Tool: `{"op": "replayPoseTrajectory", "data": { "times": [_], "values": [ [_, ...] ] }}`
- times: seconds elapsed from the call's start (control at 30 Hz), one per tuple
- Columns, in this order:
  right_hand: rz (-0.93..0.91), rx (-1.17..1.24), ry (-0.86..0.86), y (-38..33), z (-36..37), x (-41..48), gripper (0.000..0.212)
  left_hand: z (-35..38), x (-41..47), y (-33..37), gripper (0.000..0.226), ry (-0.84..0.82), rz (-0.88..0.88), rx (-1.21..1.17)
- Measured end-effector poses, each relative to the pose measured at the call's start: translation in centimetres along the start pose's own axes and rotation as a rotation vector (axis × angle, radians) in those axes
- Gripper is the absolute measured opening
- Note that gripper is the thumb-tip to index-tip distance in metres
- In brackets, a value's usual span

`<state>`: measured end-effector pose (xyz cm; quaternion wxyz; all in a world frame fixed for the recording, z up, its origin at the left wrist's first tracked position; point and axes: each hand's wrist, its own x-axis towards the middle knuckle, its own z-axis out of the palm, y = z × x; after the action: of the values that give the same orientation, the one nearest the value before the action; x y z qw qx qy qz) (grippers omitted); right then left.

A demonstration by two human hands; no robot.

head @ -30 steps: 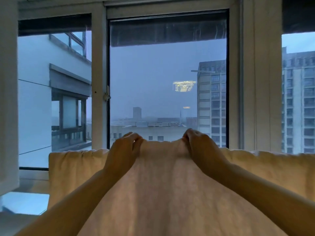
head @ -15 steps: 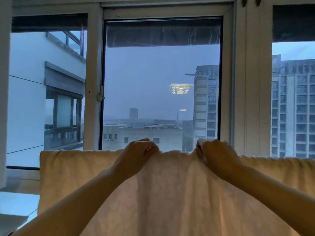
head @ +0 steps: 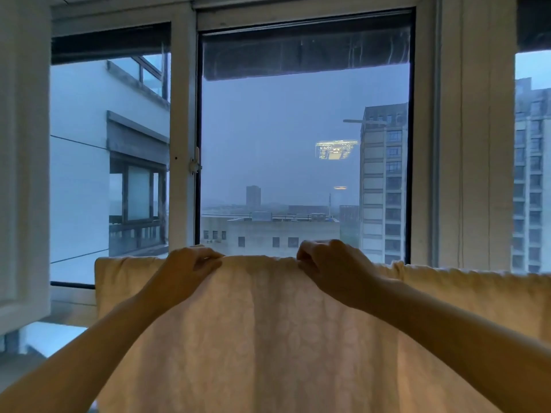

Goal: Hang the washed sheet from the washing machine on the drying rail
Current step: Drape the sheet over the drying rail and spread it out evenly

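A pale cream sheet (head: 262, 329) with a faint flower pattern hangs in front of me and fills the lower half of the view. Its top edge runs level from left to right; the drying rail beneath it is hidden by the cloth. My left hand (head: 190, 268) pinches the top edge left of centre, fingers curled over it. My right hand (head: 331, 266) grips the same edge right of centre. A short stretch of the edge spans between both hands. Both forearms reach up from the bottom corners.
A white-framed window (head: 304, 138) stands close behind the sheet, with its latch (head: 194, 165) on the left mullion. A white post (head: 474, 129) rises at the right. An opened white sash (head: 24, 162) juts in at the left. Buildings show outside.
Both hands have moved further apart along the sheet's top edge, the right hand further right. The raised hump of cloth between them has flattened into a level line.
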<state>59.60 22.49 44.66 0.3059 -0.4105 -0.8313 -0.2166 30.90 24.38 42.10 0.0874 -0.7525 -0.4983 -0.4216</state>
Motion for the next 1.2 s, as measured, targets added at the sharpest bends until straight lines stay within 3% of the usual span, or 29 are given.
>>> {"op": "replayPoseTrajectory", "data": {
  "times": [0.13, 0.37, 0.63, 0.93, 1.2],
  "values": [
    [-0.033, -0.064, 0.0, -1.0, 0.9, 0.5, 0.004, -0.1, 0.2, 0.3, 0.011, 0.082, -0.001, 0.041],
    [0.127, -0.049, 0.034, 1.4, -0.4, 1.4, 0.018, 1.1, 2.0, 3.7, 0.012, 0.176, -0.017, -0.047],
    [0.125, -0.073, -0.022, 2.7, -1.3, -1.0, 0.003, 3.4, 2.4, 6.1, 0.017, 0.021, 0.051, -0.095],
    [-0.016, 0.047, 0.03, -2.2, 1.7, 2.0, 0.019, 2.5, 0.2, 2.2, 0.033, 0.0, 0.075, -0.003],
    [-0.032, 0.055, 0.029, -6.5, 4.8, 5.0, 0.018, -1.5, -0.9, -4.9, 0.025, 0.036, 0.006, 0.078]
  ]
}}
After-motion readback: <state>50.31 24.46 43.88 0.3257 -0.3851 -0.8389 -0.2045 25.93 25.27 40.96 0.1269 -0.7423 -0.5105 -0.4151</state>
